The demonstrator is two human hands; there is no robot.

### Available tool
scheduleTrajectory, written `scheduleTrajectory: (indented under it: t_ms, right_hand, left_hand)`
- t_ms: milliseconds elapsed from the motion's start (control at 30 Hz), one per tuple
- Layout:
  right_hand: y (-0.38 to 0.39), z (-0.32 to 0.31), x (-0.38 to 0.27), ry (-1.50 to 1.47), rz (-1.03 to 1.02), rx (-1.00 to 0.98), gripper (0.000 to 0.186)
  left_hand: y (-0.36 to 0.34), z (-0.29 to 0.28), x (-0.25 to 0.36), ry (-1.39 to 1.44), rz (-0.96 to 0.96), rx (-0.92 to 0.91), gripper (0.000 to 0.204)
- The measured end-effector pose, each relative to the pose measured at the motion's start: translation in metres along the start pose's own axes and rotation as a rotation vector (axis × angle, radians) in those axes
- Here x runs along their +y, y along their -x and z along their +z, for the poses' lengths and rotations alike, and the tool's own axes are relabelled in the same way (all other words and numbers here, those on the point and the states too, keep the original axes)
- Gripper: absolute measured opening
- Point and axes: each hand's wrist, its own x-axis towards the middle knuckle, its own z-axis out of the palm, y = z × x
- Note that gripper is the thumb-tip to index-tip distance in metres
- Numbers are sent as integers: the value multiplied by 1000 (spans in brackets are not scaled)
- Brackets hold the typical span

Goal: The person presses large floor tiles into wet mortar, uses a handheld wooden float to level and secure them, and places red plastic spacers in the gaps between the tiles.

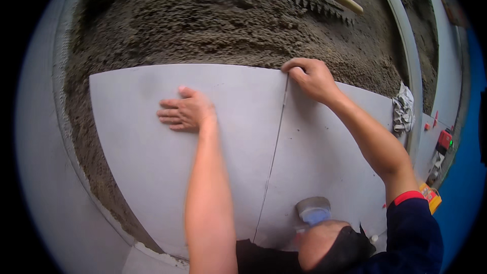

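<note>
My left hand (185,111) lies flat with fingers apart on a large light-grey tile (152,172); nothing is in it. To its right, my right hand (312,77) is at the tiles' far edge, over the top end of a narrow dark joint (275,144). Its fingers are bent and closed there, with the thumb near the joint. Whether they grip the tile's edge or some small thing is hidden. The second grey tile (329,147) lies right of the joint, under my right forearm.
Rough brown mortar (203,25) spreads beyond the tiles, with a notched trowel (314,0) on it. A long pale bar (406,35) runs along the right, beside a crumpled rag (403,109). A red device (444,141) is farther right. A grey-and-blue rounded thing (313,210) is near my body.
</note>
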Motion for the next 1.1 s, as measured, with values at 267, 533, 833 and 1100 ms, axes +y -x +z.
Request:
scheduleTrajectory:
  t_ms: [267, 533, 833, 1100]
  right_hand:
    - [22, 37, -1, 460, -388, 171, 40]
    - [38, 117, -56, 702, -378, -107, 82]
    - [50, 39, -17, 769, -224, 175, 83]
    - [24, 108, -38, 793, -419, -23, 84]
  left_hand:
    - [-5, -18, -102, 257, 675, -172, 84]
    - [53, -65, -356, 767, 130, -508, 75]
    - [113, -133, -684, 80, -648, 106, 71]
    - [135, -76, -809, 722, -696, -26, 66]
